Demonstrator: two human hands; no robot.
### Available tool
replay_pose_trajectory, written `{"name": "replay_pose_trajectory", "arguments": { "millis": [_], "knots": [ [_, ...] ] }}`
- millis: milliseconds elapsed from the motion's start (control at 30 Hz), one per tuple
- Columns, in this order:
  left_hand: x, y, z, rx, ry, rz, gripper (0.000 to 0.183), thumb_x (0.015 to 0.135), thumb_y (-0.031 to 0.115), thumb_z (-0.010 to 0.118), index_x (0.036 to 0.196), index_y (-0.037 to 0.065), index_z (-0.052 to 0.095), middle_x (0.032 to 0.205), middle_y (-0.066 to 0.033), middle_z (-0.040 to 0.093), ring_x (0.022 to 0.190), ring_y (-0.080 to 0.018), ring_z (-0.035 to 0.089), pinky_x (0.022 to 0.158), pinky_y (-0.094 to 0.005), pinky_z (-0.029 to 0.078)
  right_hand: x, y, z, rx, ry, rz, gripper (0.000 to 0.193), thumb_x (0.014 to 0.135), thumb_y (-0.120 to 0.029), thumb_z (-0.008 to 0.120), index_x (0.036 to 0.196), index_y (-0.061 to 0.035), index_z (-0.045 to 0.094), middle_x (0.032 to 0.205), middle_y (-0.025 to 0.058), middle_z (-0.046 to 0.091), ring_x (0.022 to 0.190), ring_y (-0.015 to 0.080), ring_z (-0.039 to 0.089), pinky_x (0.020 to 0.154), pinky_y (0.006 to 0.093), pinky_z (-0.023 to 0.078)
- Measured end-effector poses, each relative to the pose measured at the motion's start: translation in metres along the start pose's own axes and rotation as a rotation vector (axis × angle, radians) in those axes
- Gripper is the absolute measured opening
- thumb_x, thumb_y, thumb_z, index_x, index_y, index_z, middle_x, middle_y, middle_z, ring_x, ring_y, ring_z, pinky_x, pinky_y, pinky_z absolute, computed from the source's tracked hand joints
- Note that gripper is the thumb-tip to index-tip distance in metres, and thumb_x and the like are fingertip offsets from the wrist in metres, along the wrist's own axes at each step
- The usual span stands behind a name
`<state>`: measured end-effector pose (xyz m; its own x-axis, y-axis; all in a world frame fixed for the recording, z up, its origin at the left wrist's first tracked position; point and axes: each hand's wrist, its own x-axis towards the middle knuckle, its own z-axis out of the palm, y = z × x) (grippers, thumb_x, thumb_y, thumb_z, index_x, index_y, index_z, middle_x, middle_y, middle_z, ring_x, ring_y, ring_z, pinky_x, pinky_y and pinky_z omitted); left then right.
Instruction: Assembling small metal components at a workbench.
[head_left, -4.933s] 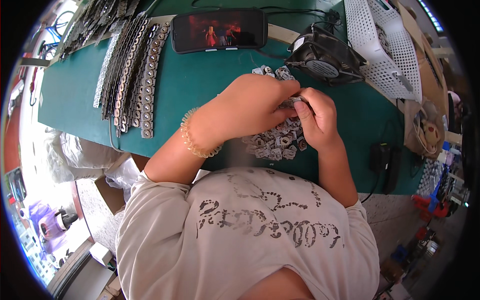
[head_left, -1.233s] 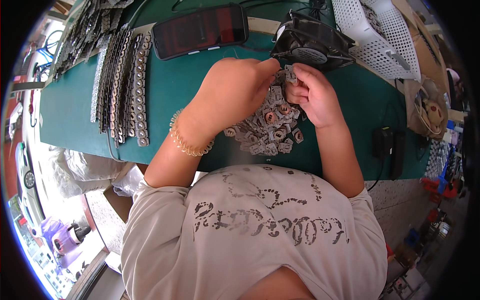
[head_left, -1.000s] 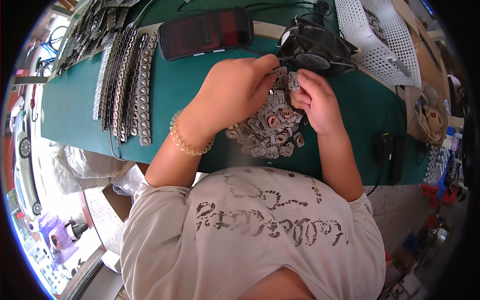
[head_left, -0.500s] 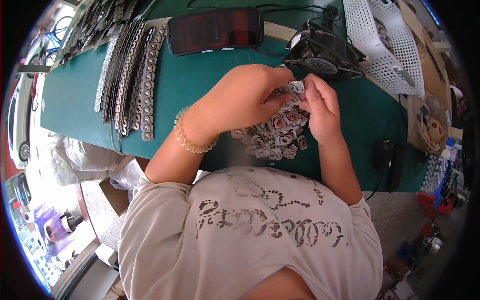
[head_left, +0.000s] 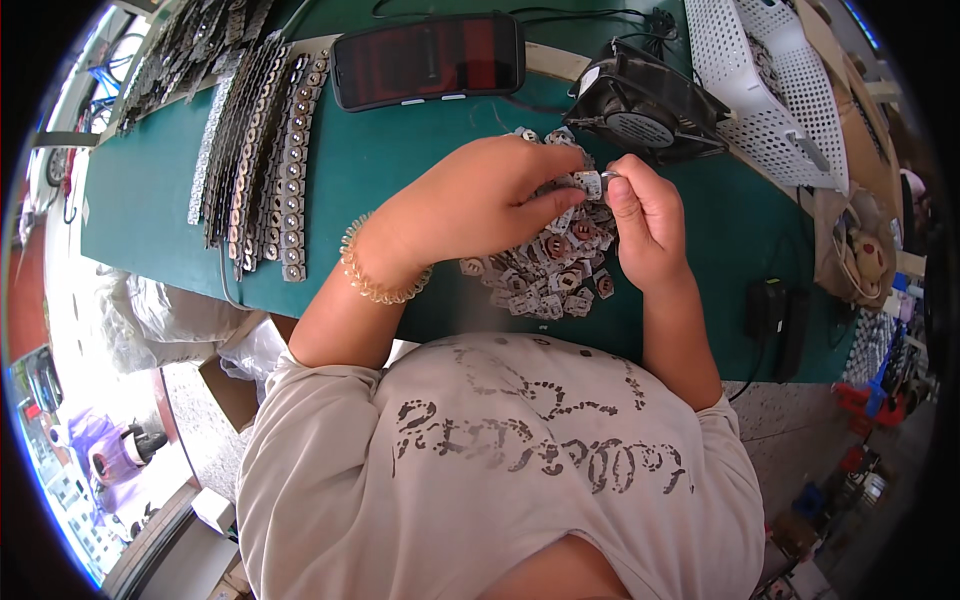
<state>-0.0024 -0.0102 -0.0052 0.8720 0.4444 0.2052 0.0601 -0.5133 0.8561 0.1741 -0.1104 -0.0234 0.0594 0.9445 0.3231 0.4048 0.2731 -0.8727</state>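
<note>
A small squarish metal piece (head_left: 588,184) sits above a loose pile between my two hands. My left hand (head_left: 490,195), with a clear coil band on the wrist, is closed with thumb and fingertips pinching that piece from the left. My right hand (head_left: 648,220) is closed at its right end, pinching a shiny bit of metal (head_left: 609,176) between thumb and forefinger; whether this is a separate part I cannot tell. Beneath and nearer to me lies the pile of similar small metal pieces (head_left: 545,285), some with coppery centres. My left hand hides part of the pile.
Long strips of joined metal pieces (head_left: 296,165) lie at the left of the green table (head_left: 150,215). A phone (head_left: 428,62) and a black fan (head_left: 645,105) stand beyond my hands. At the far right is a white perforated basket (head_left: 735,75); a black adapter (head_left: 768,308) lies nearer.
My right hand has shifted slightly right, and the metal piece now shows more level between my fingertips. My left hand has moved a little left, uncovering pieces at the pile's far side.
</note>
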Motion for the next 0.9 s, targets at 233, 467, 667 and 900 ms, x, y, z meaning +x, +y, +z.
{"name": "replay_pose_trajectory", "arguments": {
  "millis": [233, 467, 667, 900],
  "knots": [
    [-0.001, 0.001, -0.002, 0.012, -0.074, -0.034, 0.011, 0.088, 0.009, 0.060, 0.092, -0.001, 0.057, 0.065, -0.0183, 0.048, 0.058, -0.0333, 0.038, 0.053, -0.0373, 0.036, 0.000, 0.000, -0.004, -0.071, -0.122, -0.031, 0.022, 0.098, -0.015, 0.049, 0.083, 0.0007, 0.050, 0.067, 0.0108, 0.043, 0.058, 0.0236, 0.040, 0.055, 0.0314, 0.037],
    [0.000, 0.002, 0.000, 0.036, -0.039, -0.013, 0.011, 0.087, 0.008, 0.060, 0.091, -0.001, 0.058, 0.065, -0.0180, 0.049, 0.057, -0.0331, 0.038, 0.052, -0.0369, 0.036, -0.001, 0.000, -0.001, -0.119, -0.081, -0.059, 0.020, 0.097, -0.015, 0.050, 0.084, 0.0007, 0.051, 0.067, 0.0117, 0.043, 0.057, 0.0246, 0.042, 0.055, 0.0321, 0.037],
    [0.000, 0.002, -0.001, 0.043, -0.060, -0.020, 0.011, 0.087, 0.008, 0.060, 0.091, -0.002, 0.059, 0.064, -0.0172, 0.049, 0.055, -0.0293, 0.038, 0.051, -0.0360, 0.035, -0.001, 0.003, -0.003, -0.089, -0.097, -0.061, 0.017, 0.096, -0.014, 0.051, 0.088, 0.0007, 0.054, 0.068, 0.0118, 0.045, 0.058, 0.0242, 0.044, 0.056, 0.0312, 0.038],
    [0.000, 0.010, -0.005, -0.024, -0.094, -0.067, 0.014, 0.088, 0.011, 0.061, 0.092, -0.002, 0.058, 0.059, -0.0144, 0.046, 0.053, -0.0239, 0.036, 0.050, -0.0350, 0.035, -0.003, 0.002, -0.001, -0.050, -0.111, -0.056, 0.021, 0.097, -0.016, 0.052, 0.087, 0.0019, 0.055, 0.068, 0.0087, 0.048, 0.059, 0.0170, 0.045, 0.056, 0.0293, 0.039]
  ]
}}
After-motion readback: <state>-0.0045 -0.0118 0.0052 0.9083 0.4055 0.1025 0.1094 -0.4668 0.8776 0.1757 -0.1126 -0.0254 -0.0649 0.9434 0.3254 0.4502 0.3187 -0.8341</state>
